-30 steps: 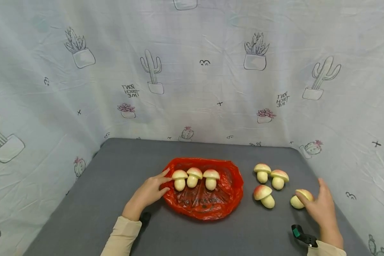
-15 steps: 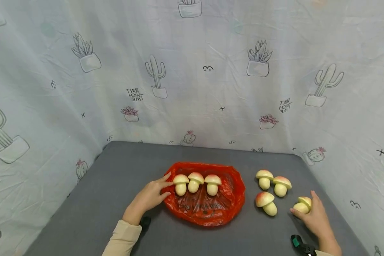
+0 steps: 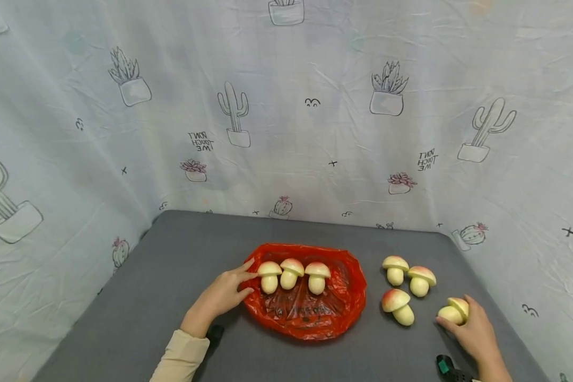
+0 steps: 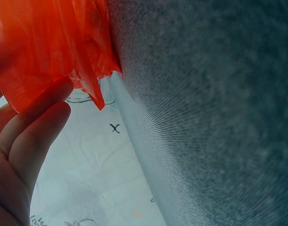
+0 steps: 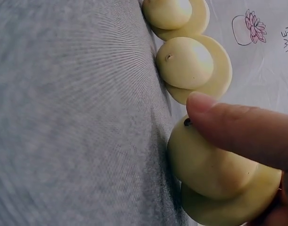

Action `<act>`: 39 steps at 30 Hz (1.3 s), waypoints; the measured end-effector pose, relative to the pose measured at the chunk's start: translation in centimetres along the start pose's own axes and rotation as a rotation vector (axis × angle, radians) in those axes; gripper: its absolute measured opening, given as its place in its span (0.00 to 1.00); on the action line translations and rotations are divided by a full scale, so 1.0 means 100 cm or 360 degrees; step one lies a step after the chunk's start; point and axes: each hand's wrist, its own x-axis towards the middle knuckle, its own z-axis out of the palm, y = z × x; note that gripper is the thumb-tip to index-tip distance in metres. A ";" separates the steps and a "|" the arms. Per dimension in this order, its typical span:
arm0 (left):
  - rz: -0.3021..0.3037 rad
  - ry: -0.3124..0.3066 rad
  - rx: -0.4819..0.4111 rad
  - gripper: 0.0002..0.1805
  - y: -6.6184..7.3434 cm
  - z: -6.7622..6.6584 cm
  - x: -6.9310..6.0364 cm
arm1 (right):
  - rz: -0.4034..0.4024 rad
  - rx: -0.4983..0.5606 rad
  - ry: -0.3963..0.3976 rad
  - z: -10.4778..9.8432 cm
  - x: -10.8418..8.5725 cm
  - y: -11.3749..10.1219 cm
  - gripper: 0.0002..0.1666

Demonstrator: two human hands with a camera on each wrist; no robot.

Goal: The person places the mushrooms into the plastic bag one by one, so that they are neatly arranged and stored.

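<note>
Over on the left, the left hand is staying put, its fingers lying fairly straight and spread across the left rim of the red bag. Inside, three mushrooms are sitting in a row toward the far side. Right of the bag, three loose mushrooms are lying close together, no hand touching them. And here's the change, far right: a second ago the right hand was reaching over the far-right mushroom; now thumb and fingers are gripping it, so it's coming under control, seemingly still resting on the surface, outside the bag. Everything is lying on a dark grey table. Behind and around, a pale, creased curtain is hanging, showing drawn cactus pots and mirrored lettering.
</note>
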 end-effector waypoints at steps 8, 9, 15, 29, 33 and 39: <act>0.0023 -0.0023 0.0010 0.21 0.001 -0.001 0.000 | 0.0039 0.0029 0.0027 -0.005 -0.007 -0.006 0.58; 0.0017 -0.0023 0.0008 0.21 0.001 -0.001 -0.001 | 0.0037 0.0044 0.0031 -0.006 -0.008 -0.008 0.58; -0.0009 -0.0020 -0.0008 0.22 0.000 -0.001 -0.003 | 0.0013 0.0114 0.0064 -0.011 -0.014 -0.022 0.58; 0.0029 0.0002 -0.0036 0.21 -0.003 0.002 -0.003 | -0.0266 0.0284 0.0106 -0.015 -0.022 -0.077 0.54; 0.0029 -0.0006 -0.0043 0.21 -0.003 0.002 -0.002 | -0.0450 0.0306 0.0122 -0.004 -0.020 -0.093 0.53; 0.0018 -0.0047 -0.0025 0.22 -0.003 0.000 0.000 | -0.0587 0.0353 0.0080 0.012 -0.020 -0.116 0.51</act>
